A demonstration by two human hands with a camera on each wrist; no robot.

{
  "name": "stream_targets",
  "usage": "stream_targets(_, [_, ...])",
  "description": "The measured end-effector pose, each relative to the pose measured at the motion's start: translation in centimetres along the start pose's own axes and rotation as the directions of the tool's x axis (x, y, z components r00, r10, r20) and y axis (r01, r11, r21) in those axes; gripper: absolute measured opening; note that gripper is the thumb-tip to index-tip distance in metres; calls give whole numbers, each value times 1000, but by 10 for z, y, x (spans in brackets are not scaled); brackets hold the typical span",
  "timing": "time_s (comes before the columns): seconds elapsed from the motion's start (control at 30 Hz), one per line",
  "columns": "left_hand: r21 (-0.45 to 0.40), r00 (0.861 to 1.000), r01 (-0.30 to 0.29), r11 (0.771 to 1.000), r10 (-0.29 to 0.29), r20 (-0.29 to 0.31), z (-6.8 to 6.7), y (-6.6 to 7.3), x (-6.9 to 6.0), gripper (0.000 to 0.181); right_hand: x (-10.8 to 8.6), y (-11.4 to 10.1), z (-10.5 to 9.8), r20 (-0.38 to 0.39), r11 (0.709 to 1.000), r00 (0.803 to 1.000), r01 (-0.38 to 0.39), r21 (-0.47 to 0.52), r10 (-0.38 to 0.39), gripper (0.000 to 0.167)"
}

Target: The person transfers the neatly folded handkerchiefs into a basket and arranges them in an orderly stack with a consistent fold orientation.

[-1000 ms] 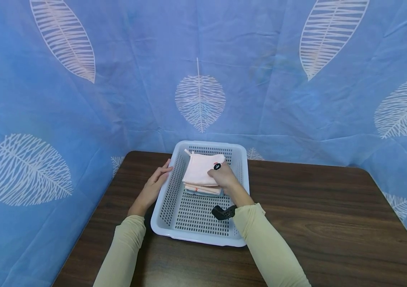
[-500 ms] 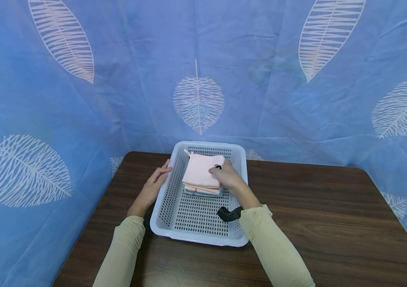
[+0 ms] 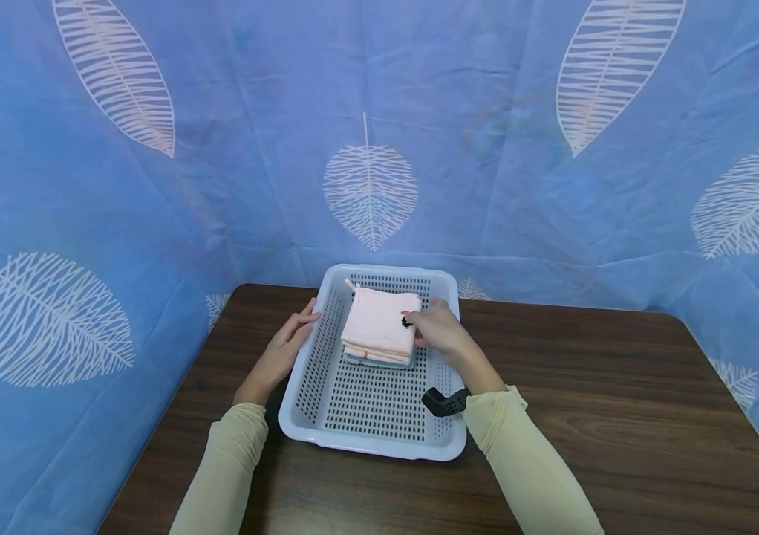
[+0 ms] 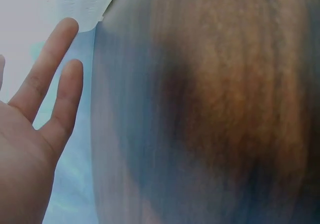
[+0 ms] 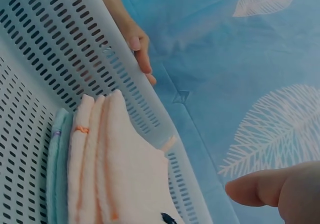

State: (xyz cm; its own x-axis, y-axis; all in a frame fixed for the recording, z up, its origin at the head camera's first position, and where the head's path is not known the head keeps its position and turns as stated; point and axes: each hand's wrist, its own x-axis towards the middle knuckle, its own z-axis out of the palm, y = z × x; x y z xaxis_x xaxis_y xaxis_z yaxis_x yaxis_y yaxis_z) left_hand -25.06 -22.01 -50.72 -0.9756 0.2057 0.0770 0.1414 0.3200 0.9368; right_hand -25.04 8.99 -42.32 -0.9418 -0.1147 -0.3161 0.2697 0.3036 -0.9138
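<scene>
A light-blue plastic basket (image 3: 369,443) with slotted walls stands on the table. Folded small towels are stacked inside: a pale pink towel (image 3: 376,319) with a dark and red motif lies on top, peach layers beneath it, and a teal towel (image 5: 58,169) at the bottom. My right hand (image 3: 445,333) is at the stack's right edge, its thumb over the corner near the motif. In the right wrist view that thumb (image 5: 265,188) stands off the cloth; the other fingers are hidden there. With fingers extended, my left hand (image 3: 281,353) rests against the basket's left rim.
The dark wooden table (image 3: 587,401) extends to both sides of the basket. A blue cloth (image 3: 460,163) with white leaf prints hangs behind and to the left. A black device (image 3: 444,403) sits at the right wrist, over the basket's front right part.
My right hand has drawn back to the right, from over the top towel to the stack's edge. Its thumb has slid off most of the cloth. The left hand and basket stay put.
</scene>
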Motion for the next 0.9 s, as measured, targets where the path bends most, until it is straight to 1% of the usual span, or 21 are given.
stream_targets(0.07, [31,1000,-8,999,8,-12,0,-9,4,43,-1,0,-2,-9,1000,1000,-1,4,1,82])
stream_targets(0.2, [87,1000,7,996,-6,-9,-2,-5,3,42,-3,0,-7,1,1000,1000,13,5,-13,83])
stream_targets(0.3, [146,1000,3,989,-5,13,-5,-1,3,42,-4,0,-11,16,999,999,45,-15,-45,84])
stream_targets(0.43, [242,999,-8,970,-4,46,-10,6,4,41,-7,1,-15,8,993,997,82,-88,-82,85])
stream_targets(0.57, [335,999,-14,942,-4,52,-13,10,3,41,-9,2,-19,9,983,996,93,-161,-92,85])
stream_targets(0.7, [410,999,-22,912,6,40,-12,15,3,42,-11,2,-24,7,972,994,111,-208,-112,84])
stream_targets(0.83, [498,999,-47,866,41,23,-11,22,3,42,-13,1,-30,-19,957,990,131,-260,-141,82])
stream_targets(0.9, [546,998,-66,835,68,16,-11,25,3,41,-13,1,-33,-33,951,987,142,-275,-157,82])
